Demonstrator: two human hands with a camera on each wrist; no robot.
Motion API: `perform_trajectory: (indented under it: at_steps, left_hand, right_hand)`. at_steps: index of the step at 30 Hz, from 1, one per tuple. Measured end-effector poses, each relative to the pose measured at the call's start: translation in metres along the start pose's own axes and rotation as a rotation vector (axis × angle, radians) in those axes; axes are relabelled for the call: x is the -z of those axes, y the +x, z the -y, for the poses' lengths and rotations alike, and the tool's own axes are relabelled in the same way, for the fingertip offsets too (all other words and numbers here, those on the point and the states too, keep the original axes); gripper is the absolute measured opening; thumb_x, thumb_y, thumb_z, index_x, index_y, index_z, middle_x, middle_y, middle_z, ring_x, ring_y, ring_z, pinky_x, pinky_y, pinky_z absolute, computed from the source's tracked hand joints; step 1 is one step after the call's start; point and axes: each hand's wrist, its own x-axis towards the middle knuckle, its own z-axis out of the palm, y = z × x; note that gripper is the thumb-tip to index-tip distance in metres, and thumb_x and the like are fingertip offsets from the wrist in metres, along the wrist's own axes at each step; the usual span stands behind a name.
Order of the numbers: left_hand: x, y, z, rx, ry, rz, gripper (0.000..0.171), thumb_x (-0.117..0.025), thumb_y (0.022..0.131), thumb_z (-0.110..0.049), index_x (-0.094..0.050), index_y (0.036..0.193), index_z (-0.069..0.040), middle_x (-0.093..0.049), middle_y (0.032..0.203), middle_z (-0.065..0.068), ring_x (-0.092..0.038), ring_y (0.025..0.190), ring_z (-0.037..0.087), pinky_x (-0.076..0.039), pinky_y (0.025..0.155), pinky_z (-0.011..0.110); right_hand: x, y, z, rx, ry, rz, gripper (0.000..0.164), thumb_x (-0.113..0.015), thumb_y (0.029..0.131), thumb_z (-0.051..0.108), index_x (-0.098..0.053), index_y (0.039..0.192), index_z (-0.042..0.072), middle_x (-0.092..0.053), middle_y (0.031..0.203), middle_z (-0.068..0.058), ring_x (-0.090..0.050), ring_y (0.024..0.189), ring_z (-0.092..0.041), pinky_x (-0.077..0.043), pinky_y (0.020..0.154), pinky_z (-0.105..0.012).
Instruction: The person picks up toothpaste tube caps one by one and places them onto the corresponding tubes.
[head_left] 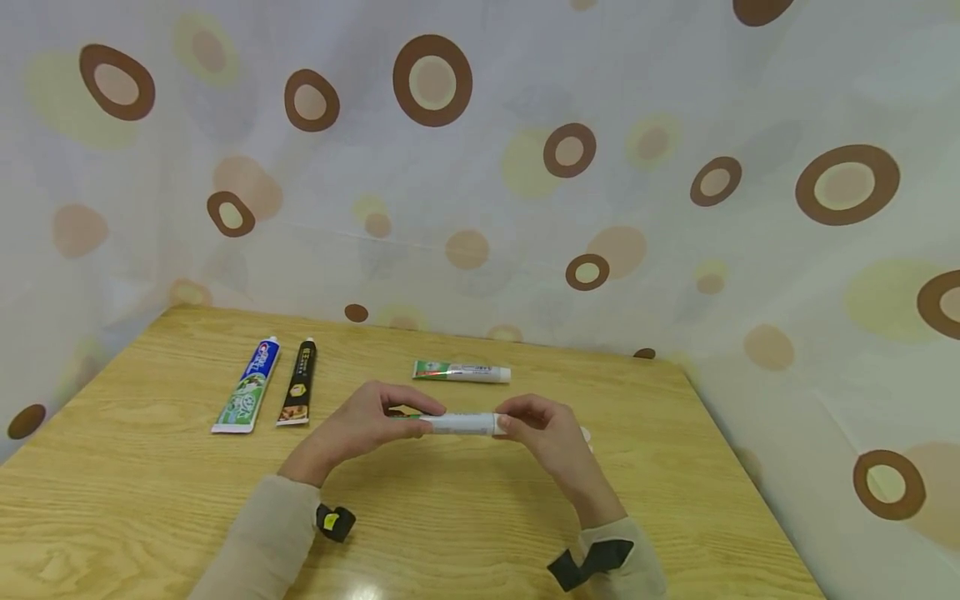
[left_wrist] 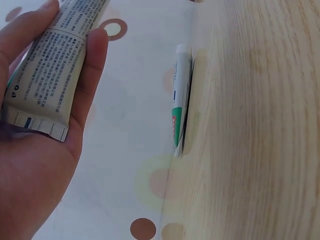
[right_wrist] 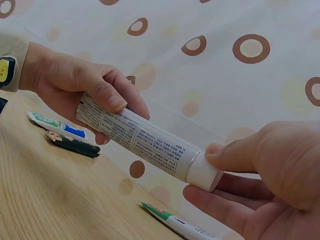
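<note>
A white toothpaste tube (head_left: 461,424) with printed text is held level above the table between both hands. My left hand (head_left: 378,417) grips its flat crimped end between thumb and fingers, and some green shows there. At the other end, my right hand (head_left: 551,433) pinches the white cap (right_wrist: 204,171) between thumb and fingers. The cap is on the tube. Behind the hands, another white and green toothpaste tube (head_left: 461,372) lies on the table with its cap to the right.
At the left of the wooden table (head_left: 420,533) lie a blue and green toothpaste tube (head_left: 247,387) and a black toothpaste tube (head_left: 298,383), side by side. A small white thing (head_left: 587,437) shows partly behind my right hand. Patterned sheeting (head_left: 480,183) stands behind the table and along its sides.
</note>
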Motion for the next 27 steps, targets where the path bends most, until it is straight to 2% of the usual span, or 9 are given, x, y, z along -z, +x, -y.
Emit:
perform_trajectory:
  at_steps: [7, 13, 17, 21, 27]
  left_hand:
    - [0.0, 0.001, 0.002, 0.0, 0.014, 0.041, 0.024, -0.076, 0.089, -0.025, -0.076, 0.112, -0.019, -0.07, 0.122, 0.006, -0.067, 0.095, 0.021, -0.055, 0.075, 0.031]
    - [0.002, -0.001, 0.004, 0.008, 0.036, 0.062, 0.027, -0.076, 0.088, -0.027, -0.076, 0.113, -0.019, -0.072, 0.119, 0.004, -0.066, 0.094, 0.022, -0.055, 0.074, 0.031]
    - [0.004, -0.002, 0.008, 0.028, 0.057, 0.061, 0.025, -0.076, 0.088, -0.029, -0.076, 0.112, -0.023, -0.072, 0.116, 0.001, -0.064, 0.094, 0.023, -0.054, 0.074, 0.03]
    - [0.006, 0.0, 0.01, 0.033, 0.079, 0.07, 0.024, -0.076, 0.088, -0.03, -0.076, 0.112, -0.025, -0.072, 0.117, 0.0, -0.063, 0.095, 0.022, -0.053, 0.074, 0.03]
    - [0.009, 0.007, 0.011, 0.004, 0.162, 0.09, 0.022, -0.075, 0.09, -0.026, -0.076, 0.111, -0.023, -0.071, 0.12, 0.003, -0.063, 0.098, 0.02, -0.053, 0.075, 0.029]
  right_hand:
    - [0.002, 0.0, -0.002, -0.02, -0.011, 0.007, 0.024, -0.066, 0.095, 0.013, -0.067, 0.114, -0.001, -0.065, 0.115, -0.016, -0.064, 0.1, -0.02, -0.055, 0.09, -0.031]
    - [0.005, 0.001, -0.004, -0.038, -0.038, 0.003, 0.025, -0.068, 0.094, 0.016, -0.068, 0.115, 0.001, -0.066, 0.116, -0.015, -0.064, 0.1, -0.02, -0.054, 0.091, -0.031]
    - [0.007, 0.001, -0.007, -0.047, -0.031, 0.002, 0.024, -0.069, 0.094, 0.016, -0.068, 0.114, 0.003, -0.066, 0.117, -0.014, -0.064, 0.102, -0.02, -0.054, 0.091, -0.031]
    - [0.011, 0.003, -0.011, -0.045, -0.049, 0.043, 0.025, -0.069, 0.094, 0.016, -0.068, 0.115, 0.003, -0.065, 0.12, -0.014, -0.065, 0.104, -0.019, -0.054, 0.092, -0.034]
    - [0.02, 0.012, -0.014, 0.022, -0.222, 0.12, 0.024, -0.068, 0.094, 0.017, -0.068, 0.116, 0.006, -0.066, 0.119, -0.014, -0.066, 0.102, -0.021, -0.054, 0.087, -0.033]
